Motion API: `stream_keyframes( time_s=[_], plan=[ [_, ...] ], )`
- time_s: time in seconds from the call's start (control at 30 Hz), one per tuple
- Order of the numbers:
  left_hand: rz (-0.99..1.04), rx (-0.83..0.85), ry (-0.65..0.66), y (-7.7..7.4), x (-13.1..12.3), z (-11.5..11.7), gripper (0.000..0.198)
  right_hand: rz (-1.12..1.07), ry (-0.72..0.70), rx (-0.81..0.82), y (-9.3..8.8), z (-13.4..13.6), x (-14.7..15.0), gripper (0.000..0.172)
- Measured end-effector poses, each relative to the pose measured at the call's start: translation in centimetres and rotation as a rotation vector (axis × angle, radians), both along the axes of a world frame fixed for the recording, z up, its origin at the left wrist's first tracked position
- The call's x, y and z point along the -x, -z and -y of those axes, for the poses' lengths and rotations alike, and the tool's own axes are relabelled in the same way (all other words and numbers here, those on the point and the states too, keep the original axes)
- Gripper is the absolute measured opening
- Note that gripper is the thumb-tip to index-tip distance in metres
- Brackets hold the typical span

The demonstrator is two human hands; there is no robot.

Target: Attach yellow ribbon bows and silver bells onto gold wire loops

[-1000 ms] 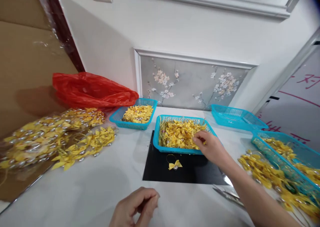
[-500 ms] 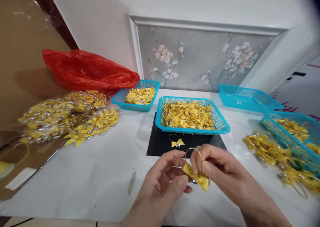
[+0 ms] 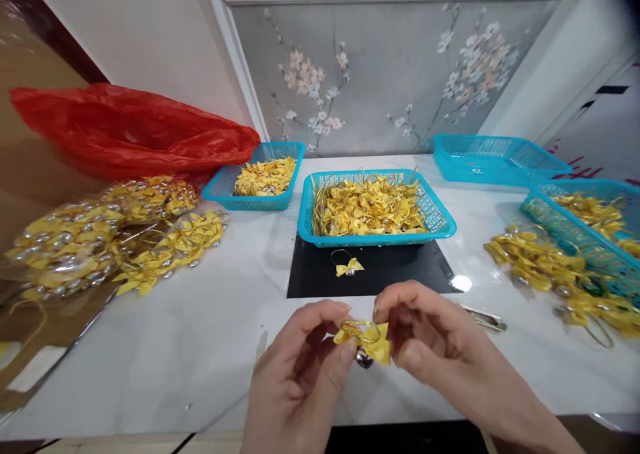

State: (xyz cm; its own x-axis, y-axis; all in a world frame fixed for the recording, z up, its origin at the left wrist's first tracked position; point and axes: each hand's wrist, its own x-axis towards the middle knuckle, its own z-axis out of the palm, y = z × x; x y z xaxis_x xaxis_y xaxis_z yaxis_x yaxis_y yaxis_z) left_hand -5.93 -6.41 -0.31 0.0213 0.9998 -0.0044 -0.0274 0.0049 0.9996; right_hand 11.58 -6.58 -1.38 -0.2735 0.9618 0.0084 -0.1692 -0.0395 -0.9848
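A yellow ribbon bow [image 3: 383, 347] with a thin gold loop and a silver heart-shaped bead is in front of me, over the near part of the table. The thumb and fingers of my left hand [image 3: 313, 367] pinch its left side. Just to the right is my right hand [image 3: 435, 347], its thumb and index finger apart around the bow's right end; whether a fingertip touches it I cannot tell. A second bow [image 3: 350, 267] with a loop lies on the black mat [image 3: 415, 274] beyond my hands.
Behind the mat stands a blue basket [image 3: 377, 241] full of yellow bows. Other blue baskets [image 3: 250, 203] are at back left and right. Bagged bows [image 3: 70, 241] and a red plastic bag [image 3: 130, 131] lie left. Loose bows [image 3: 545, 267] and a small metal tool [image 3: 484, 317] are right.
My right hand has let go of the bow's loop and opened. The loop, upright before, now lies folded down across the bow, held in my left hand. The view has tilted downward.
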Motion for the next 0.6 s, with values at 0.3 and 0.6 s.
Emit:
stream_keyframes(
  time_s=[0.3, 0.6],
  plan=[
    [-0.016, -0.113, -0.055, -0.6, -1.1, 1.4, 0.013, 0.059, 0.035, 0.01, -0.8, 1.0, 0.4, 0.006],
    [-0.062, -0.273, 0.13, -0.3, 0.1, 1.6, 0.022, 0.007, 0.089, -0.012, -0.7, 1.9, 0.6, 0.001]
  ],
)
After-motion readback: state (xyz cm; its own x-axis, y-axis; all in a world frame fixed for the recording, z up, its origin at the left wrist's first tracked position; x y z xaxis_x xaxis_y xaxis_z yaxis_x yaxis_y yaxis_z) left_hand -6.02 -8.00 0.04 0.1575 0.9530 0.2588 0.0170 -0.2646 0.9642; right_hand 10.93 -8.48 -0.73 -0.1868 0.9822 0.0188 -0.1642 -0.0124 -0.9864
